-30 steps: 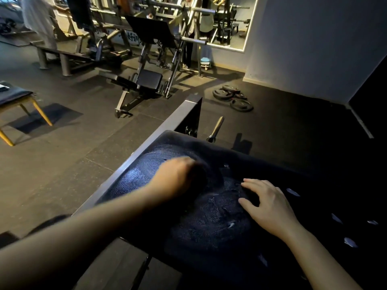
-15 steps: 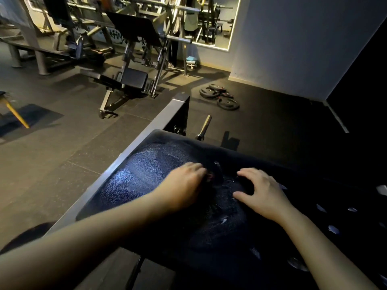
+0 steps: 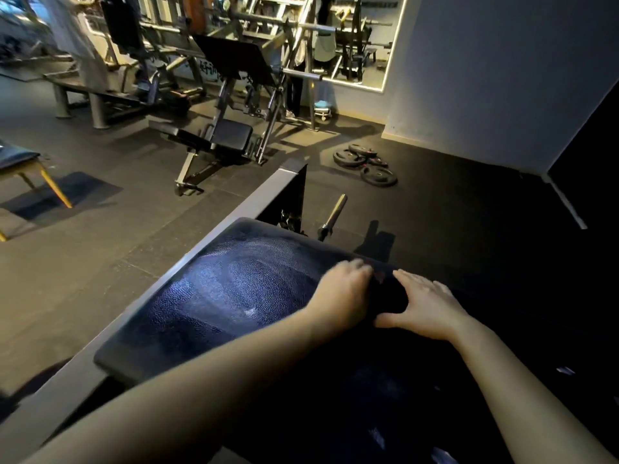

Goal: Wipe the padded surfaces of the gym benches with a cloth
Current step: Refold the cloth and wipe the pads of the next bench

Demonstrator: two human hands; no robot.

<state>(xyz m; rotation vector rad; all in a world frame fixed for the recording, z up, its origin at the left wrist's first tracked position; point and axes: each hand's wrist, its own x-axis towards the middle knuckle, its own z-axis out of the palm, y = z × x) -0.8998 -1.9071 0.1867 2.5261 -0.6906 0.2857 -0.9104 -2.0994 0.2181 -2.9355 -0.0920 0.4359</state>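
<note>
Left hand (image 3: 341,293) sits knuckles-up on the far right part of the pad (image 3: 234,296), fingers bent down over a dark cloth (image 3: 390,298). It is smeared by blur, so whether it grips the cloth or just presses it, I can't tell. Right hand (image 3: 425,309) lies flat just beside it, fingers spread and thumb reaching toward the left. That looks like steadying the cloth or bracing the body for the stroke.

The cloth is black on black, only a reddish speck showing between the hands, and its outline is lost. Pale streaks shine on the pad's lit left half, likely wiped ground. The right half sinks into shadow, its edge unreadable. A grey rail (image 3: 201,242) runs along the pad's left side. Beyond lie plates (image 3: 365,162) on the floor and another bench (image 3: 231,135).
</note>
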